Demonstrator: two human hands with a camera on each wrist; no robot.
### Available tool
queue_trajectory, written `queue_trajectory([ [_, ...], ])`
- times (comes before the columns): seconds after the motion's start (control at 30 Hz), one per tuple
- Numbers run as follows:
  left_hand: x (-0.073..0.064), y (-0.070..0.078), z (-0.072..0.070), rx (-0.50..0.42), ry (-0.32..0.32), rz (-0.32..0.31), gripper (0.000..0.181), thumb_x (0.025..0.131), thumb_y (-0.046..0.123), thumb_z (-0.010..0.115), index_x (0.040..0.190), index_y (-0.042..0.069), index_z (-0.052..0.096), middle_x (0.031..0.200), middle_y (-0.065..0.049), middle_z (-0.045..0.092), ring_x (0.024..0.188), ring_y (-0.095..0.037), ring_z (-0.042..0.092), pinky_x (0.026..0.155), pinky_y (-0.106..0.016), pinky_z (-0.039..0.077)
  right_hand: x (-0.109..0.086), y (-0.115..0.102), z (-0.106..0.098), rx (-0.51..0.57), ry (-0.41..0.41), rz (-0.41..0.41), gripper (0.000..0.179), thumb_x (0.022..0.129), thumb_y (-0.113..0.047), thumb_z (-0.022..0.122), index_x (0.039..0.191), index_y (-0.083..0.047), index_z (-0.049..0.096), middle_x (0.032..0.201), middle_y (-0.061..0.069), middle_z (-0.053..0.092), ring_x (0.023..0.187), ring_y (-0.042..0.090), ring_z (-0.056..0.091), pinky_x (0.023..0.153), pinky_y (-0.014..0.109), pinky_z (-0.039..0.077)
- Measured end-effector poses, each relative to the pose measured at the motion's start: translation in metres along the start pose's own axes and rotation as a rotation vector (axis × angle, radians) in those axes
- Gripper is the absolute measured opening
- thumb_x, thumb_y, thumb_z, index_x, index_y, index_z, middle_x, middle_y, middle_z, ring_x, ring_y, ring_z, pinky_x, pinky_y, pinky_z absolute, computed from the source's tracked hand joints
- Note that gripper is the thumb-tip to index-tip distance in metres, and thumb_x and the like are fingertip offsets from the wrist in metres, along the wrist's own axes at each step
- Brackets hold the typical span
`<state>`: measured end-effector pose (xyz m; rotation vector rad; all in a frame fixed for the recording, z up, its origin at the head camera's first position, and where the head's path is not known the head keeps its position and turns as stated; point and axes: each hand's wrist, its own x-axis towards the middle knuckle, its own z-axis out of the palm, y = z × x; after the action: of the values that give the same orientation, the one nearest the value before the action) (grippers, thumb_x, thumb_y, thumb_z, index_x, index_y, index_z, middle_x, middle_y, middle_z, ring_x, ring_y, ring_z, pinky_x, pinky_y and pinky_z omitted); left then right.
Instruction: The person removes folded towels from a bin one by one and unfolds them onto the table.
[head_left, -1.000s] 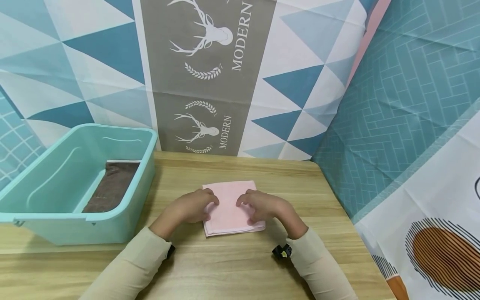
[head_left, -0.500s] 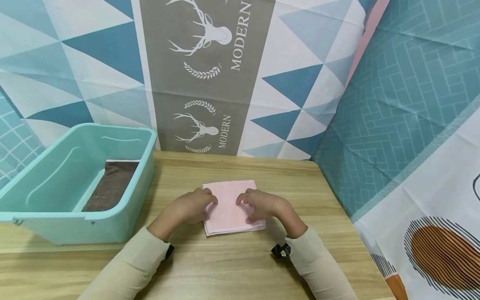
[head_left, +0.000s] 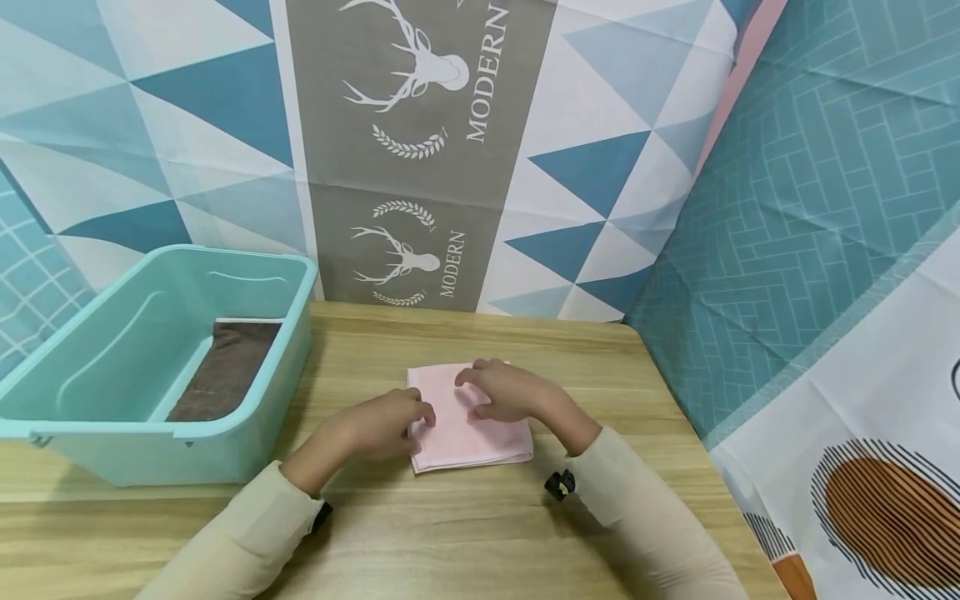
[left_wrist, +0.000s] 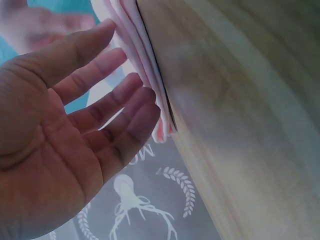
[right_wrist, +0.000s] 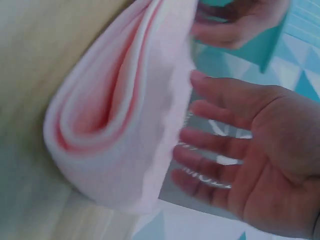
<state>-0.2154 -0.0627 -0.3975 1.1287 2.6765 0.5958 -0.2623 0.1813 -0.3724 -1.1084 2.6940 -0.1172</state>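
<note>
Folded pink towel (head_left: 453, 442) lies on wood-grain table (head_left: 465, 533), to the right of teal plastic bin (head_left: 187, 458) containing brown cloth (head_left: 231, 371). Left hand (head_left: 381, 423) at towel's left edge; right hand (head_left: 510, 393) over its right part. Both grips released, fingers loosely extended.

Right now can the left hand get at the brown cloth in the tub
Probably yes: the left hand seems to hold nothing, the tub is open, and nothing shows over the brown cloth. The hand would need to clear the side wall.
</note>
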Motion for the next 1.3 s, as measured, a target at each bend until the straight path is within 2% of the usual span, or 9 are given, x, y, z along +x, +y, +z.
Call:
queue_trajectory([
  [0.17,-0.004,0.010,0.002,-0.012,-0.013,0.066,0.028,0.085,0.009,0.081,0.111,0.007,0.071,0.097,-0.001,0.058,0.086,-0.014,0.050,0.078,-0.033,0.047,0.022,0.002,-0.005,-0.115,0.062,-0.072,0.051,0.095,-0.023,0.075,0.141,-0.011,0.058,0.124,0.009,0.062,0.109,0.023,0.059,0.096,0.039,0.050],
  [0.37,-0.006,0.022,0.006,0.034,-0.025,0.094,0.036,0.077,0.012,0.089,0.108,0.009,0.070,0.100,0.001,0.058,0.091,-0.015,0.051,0.082,-0.033,0.048,0.050,0.002,-0.002,-0.200,0.097,-0.164,0.048,0.097,-0.025,0.072,0.141,-0.012,0.058,0.127,0.006,0.062,0.118,0.022,0.058,0.105,0.039,0.045],
  [0.53,-0.004,0.025,0.012,0.124,-0.001,0.115,0.035,0.074,0.007,0.088,0.104,0.012,0.070,0.097,0.003,0.056,0.089,-0.015,0.052,0.079,-0.030,0.049,0.068,-0.004,0.002,-0.196,0.090,-0.205,0.048,0.100,-0.028,0.067,0.144,-0.014,0.054,0.129,0.006,0.060,0.120,0.022,0.057,0.107,0.038,0.044],
  [0.73,-0.008,0.029,0.014,0.187,0.020,0.158,0.031,0.079,0.006,0.086,0.106,0.012,0.071,0.098,0.001,0.059,0.090,-0.018,0.055,0.079,-0.029,0.051,0.081,-0.010,0.003,-0.154,0.044,-0.227,0.044,0.101,-0.026,0.066,0.143,-0.018,0.058,0.138,0.003,0.058,0.130,0.021,0.052,0.114,0.039,0.037],
  [0.9,-0.010,0.031,0.015,0.227,0.036,0.185,0.030,0.080,0.005,0.085,0.106,0.011,0.071,0.098,0.001,0.060,0.087,-0.019,0.055,0.078,-0.027,0.050,0.086,-0.014,0.002,-0.102,-0.008,-0.223,0.041,0.098,-0.020,0.069,0.138,-0.021,0.063,0.136,0.002,0.059,0.125,0.020,0.053,0.108,0.036,0.040],
  [1.13,-0.012,0.026,0.017,0.208,0.057,0.184,0.031,0.079,0.005,0.086,0.106,0.012,0.071,0.097,0.001,0.059,0.087,-0.018,0.055,0.078,-0.028,0.050,0.093,-0.016,0.001,-0.083,-0.006,-0.200,0.044,0.095,-0.009,0.069,0.138,-0.017,0.062,0.123,0.002,0.060,0.112,0.014,0.055,0.097,0.027,0.045],
  [1.3,-0.014,0.018,0.015,0.126,0.052,0.177,0.033,0.078,0.004,0.083,0.108,0.011,0.071,0.100,0.001,0.059,0.090,-0.016,0.054,0.082,-0.030,0.050,0.093,-0.016,-0.001,-0.071,-0.007,-0.215,0.021,0.097,-0.009,0.069,0.117,-0.015,0.071,0.111,0.000,0.063,0.102,0.012,0.056,0.091,0.026,0.045],
])
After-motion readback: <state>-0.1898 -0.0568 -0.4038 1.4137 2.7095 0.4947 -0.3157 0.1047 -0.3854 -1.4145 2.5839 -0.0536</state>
